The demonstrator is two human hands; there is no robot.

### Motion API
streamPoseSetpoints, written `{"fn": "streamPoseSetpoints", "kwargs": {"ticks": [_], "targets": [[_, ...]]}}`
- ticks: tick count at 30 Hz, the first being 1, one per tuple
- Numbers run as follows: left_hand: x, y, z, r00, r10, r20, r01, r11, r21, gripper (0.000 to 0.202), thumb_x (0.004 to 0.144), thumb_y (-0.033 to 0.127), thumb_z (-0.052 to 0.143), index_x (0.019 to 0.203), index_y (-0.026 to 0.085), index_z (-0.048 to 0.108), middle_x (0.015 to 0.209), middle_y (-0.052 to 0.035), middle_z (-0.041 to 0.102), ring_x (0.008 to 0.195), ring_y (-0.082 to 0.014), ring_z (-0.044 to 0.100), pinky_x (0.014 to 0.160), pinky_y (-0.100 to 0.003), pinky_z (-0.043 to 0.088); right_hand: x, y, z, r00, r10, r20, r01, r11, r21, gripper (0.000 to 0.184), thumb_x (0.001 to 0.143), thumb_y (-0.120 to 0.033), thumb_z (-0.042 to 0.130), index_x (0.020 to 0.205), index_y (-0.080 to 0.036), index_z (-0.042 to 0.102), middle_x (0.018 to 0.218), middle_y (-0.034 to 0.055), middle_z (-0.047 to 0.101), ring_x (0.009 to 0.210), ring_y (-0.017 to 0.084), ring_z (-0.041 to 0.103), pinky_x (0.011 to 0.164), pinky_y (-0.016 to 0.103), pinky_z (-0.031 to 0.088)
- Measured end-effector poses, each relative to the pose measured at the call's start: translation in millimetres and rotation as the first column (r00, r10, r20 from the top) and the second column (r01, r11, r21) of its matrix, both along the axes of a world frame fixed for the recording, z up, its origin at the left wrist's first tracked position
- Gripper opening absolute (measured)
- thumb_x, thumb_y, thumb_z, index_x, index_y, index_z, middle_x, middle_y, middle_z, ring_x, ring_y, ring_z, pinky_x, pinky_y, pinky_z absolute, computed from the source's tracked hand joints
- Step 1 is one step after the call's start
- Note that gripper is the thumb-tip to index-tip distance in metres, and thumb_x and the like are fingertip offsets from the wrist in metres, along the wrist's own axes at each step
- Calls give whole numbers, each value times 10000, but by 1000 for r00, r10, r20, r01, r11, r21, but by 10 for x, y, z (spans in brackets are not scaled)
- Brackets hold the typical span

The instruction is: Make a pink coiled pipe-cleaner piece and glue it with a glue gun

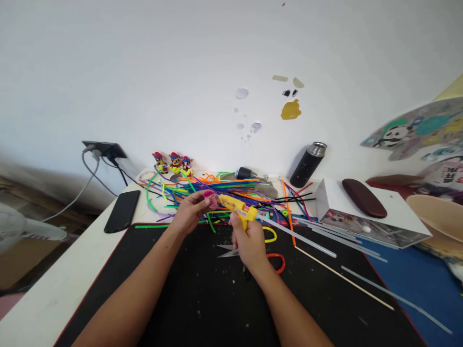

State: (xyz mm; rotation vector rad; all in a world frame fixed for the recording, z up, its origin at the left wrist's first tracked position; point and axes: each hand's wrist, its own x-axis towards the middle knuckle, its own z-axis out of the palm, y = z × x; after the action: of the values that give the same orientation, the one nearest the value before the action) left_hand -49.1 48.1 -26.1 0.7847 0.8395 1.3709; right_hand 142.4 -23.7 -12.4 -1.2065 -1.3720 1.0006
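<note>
My right hand (249,241) is closed around the handle of a yellow glue gun (237,205), whose nozzle points left. My left hand (191,212) pinches a small pink fuzzy piece (209,196) right at the gun's tip. Both hands hover over the far edge of a black mat (202,294). Just behind them lies a heap of coloured pipe cleaners (224,188). Scissors with red handles (253,255) lie on the mat, partly hidden under my right hand.
A black phone (122,210) lies at the left, cables running to a wall socket (104,148). Three small figures (173,163) stand at the back. A black flask (308,165), a white box (361,212) with a dark case, and clear glue sticks (300,236) are at the right.
</note>
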Motion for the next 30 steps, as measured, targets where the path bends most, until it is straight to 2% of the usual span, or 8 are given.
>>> {"fn": "streamPoseSetpoints", "kwargs": {"ticks": [5,8,11,14,17,23,26,30], "targets": [[-160,86,22,995,90,53,-92,995,43,438,588,312,1051,923,155,817,837,-52,799,768,-184,763,770,-312,645,25,15,-11,994,42,-103,-52,994,-92,678,956,-823,511,761,-190,658,428,-37,483,394,142,471,435,260,381],[-299,142,60,985,153,78,-159,985,69,452,564,329,1062,896,160,807,830,-40,791,785,-175,754,785,-299,644,28,-5,-28,996,82,23,-81,996,-47,627,993,-757,513,813,-184,690,503,-21,537,469,160,513,491,271,415],[-431,182,90,971,211,114,-221,972,82,478,558,342,1066,913,163,800,830,-42,791,803,-175,752,815,-300,646,17,-35,-14,968,113,226,-122,992,28,565,1014,-698,520,991,-186,757,730,39,708,666,218,650,638,304,502],[-522,201,118,958,250,137,-264,960,97,452,558,348,1065,860,166,782,799,-32,784,795,-170,749,798,-279,644,-13,-63,15,884,148,442,-197,978,67,478,1034,-623,528,1137,-216,756,923,78,786,814,263,722,720,319,511],[-550,202,145,950,268,161,-288,950,118,440,554,340,1066,831,171,768,787,-19,780,778,-158,742,781,-262,642,-65,-91,11,744,192,641,-287,957,47,390,1037,-552,564,1168,-229,741,949,85,807,829,271,752,705,303,478],[-467,181,145,960,234,151,-254,959,125,512,554,354,1063,941,150,795,817,-33,780,764,-160,733,786,-287,644,-186,-154,-3,533,260,805,-437,900,-2,233,1003,-386,672,1173,-231,706,996,67,826,878,261,775,712,297,442],[-407,167,129,971,192,145,-213,966,146,478,599,351,1044,947,147,789,839,-44,780,779,-173,737,809,-318,640,-226,-177,39,490,290,822,-473,880,-29,239,983,-341,692,1191,-223,693,1062,68,822,951,271,773,747,307,448],[-341,142,129,981,146,127,-165,974,154,452,614,341,1036,937,141,791,829,-42,775,774,-173,740,796,-313,628,-253,-188,38,488,298,820,-484,875,-29,283,973,-396,718,1202,-231,694,1064,61,815,986,279,763,772,320,459]]}}
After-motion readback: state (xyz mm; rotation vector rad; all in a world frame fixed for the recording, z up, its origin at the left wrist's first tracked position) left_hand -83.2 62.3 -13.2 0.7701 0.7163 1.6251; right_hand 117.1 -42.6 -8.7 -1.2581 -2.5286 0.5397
